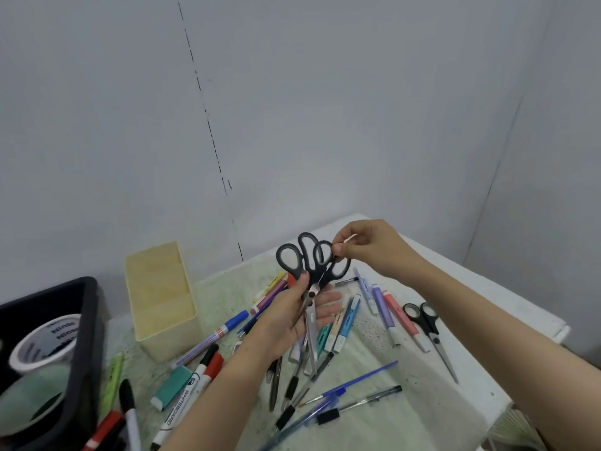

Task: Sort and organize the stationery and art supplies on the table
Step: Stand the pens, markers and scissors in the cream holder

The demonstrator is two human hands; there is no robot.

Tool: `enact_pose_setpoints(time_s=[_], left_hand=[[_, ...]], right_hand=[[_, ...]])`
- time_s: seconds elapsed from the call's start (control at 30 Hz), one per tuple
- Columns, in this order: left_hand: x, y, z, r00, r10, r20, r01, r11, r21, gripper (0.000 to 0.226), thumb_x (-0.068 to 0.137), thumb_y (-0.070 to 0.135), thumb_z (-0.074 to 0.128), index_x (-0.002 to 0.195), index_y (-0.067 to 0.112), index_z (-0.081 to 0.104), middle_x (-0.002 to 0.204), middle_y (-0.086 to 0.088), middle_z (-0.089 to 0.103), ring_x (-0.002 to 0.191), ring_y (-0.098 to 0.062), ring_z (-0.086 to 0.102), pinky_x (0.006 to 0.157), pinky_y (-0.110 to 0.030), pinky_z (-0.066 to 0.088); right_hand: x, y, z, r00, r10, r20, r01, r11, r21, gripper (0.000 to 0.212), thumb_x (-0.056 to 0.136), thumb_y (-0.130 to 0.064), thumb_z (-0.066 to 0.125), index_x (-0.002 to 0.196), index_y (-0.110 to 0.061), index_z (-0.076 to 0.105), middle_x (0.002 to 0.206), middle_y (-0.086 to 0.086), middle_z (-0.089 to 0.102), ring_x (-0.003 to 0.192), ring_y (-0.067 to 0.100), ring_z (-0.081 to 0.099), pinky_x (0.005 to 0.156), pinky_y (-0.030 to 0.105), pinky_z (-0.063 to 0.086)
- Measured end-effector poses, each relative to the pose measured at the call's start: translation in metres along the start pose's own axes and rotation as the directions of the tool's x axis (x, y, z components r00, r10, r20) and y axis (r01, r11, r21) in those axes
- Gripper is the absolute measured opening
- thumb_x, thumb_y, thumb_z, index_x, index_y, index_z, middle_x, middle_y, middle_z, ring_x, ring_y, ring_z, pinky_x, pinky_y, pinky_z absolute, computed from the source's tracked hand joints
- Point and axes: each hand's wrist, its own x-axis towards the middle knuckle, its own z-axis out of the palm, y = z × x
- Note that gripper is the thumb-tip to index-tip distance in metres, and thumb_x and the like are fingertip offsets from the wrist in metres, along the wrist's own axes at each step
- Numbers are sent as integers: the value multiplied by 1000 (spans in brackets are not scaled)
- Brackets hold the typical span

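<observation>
Right of the box [159,297], the left hand [292,315] clamps the scissors [310,262] near the pivot, long axis upright, handles up. The right hand [370,249] pinches the loop farthest from the box.

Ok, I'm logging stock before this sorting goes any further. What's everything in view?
held scissors: two pairs, black handles, raised above the table
loose scissors: one pair, black handles, flat at right
box: one, cream, open, back left
tray: one, black, far left
tape rolls: two, white and pale, in the tray
whiteboard markers: at least two, red and black caps, front left
highlighters: several, pastel, right of centre
ballpoint pens: several, blue and clear, front
other pens and markers: many, mixed colours, scattered
table: one, white
left hand: grips the held scissors near their pivots
right hand: pinches a handle loop
</observation>
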Motion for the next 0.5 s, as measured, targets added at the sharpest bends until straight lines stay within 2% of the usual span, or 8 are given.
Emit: enact_pose_setpoints(time_s=[0.1, 0.2, 0.3, 0.4, 0.47, 0.5], left_hand=[[1, 0, 1, 998, -20, 67, 10, 990, 141, 29, 98, 21, 41, 106, 1, 61, 93, -13, 72, 71, -21, 70, 68, -29, 58], [-1, -3, 0, 993, -42, 107, 16, 972, 233, 29, 95, 24, 42, 105, 3, 61, 78, -7, 69, 55, -16, 63, 56, -27, 54], [0, -7, 1, 995, -31, 97, 9, 976, 219, 37, 98, 31, 35, 103, 4, 60, 64, -2, 56, 45, -13, 49, 46, -24, 46], [3, -9, 0, 999, -32, 39, 23, 981, 192, 39, 100, 34, 33, 106, 4, 57, 61, 0, 50, 41, -9, 41, 41, -21, 37], [5, -10, -3, 1000, -31, -4, 31, 986, 166, 39, 101, 34, 32, 106, 4, 56, 60, 0, 48, 40, -9, 39, 39, -20, 35], [5, -10, -4, 999, -30, -21, 33, 988, 150, 39, 101, 34, 33, 105, 4, 56, 61, -1, 49, 39, -9, 39, 39, -21, 35]], right_hand=[[9, 3, 7, 998, -25, -55, 23, 999, -36, 5, 81, -22, 73, 79, -20, 70, 69, -7, 70, 62, -1, 59, 64, 16, 46], [13, 9, 10, 995, -55, -83, 47, 994, -94, 5, 79, -25, 74, 78, -22, 71, 74, -10, 66, 68, -1, 54, 65, 13, 42], [13, 20, 11, 989, -85, -123, 63, 983, -175, 7, 80, -32, 72, 85, -28, 70, 90, -12, 62, 82, 3, 50, 70, 17, 38], [8, 34, 3, 980, -117, -161, 76, 967, -245, 18, 87, -37, 63, 104, -33, 63, 101, -10, 58, 91, 9, 54, 74, 20, 38], [1, 48, -11, 988, -69, -139, 17, 939, -345, 24, 90, -38, 59, 112, -30, 60, 109, -6, 59, 95, 10, 55, 79, 24, 40], [-4, 56, -19, 993, -21, -119, -35, 890, -454, 27, 90, -40, 57, 114, -28, 60, 114, -4, 59, 99, 12, 54, 84, 28, 42]])
